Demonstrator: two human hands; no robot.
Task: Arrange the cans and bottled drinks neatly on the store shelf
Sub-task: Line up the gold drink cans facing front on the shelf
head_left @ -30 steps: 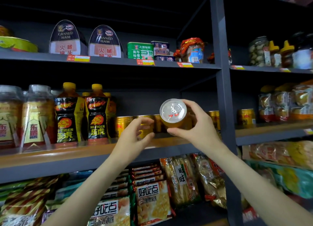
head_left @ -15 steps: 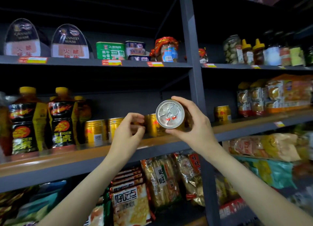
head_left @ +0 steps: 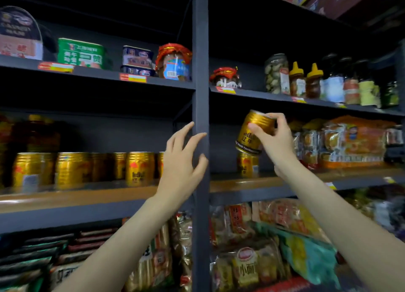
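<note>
While the right hand (head_left: pixel 276 138) pinched a tilted gold can (head_left: pixel 254 132) by its upper rim, just above another gold can (head_left: pixel 247 164) standing on the wooden shelf (head_left: pixel 285 179) right of the dark upright post (head_left: pixel 200 107), the left hand (head_left: pixel 183 162) hovered with fingers spread and empty at that post. Left of it stood a blurred row of gold cans (head_left: pixel 87 169), partly hidden by the hand.
</note>
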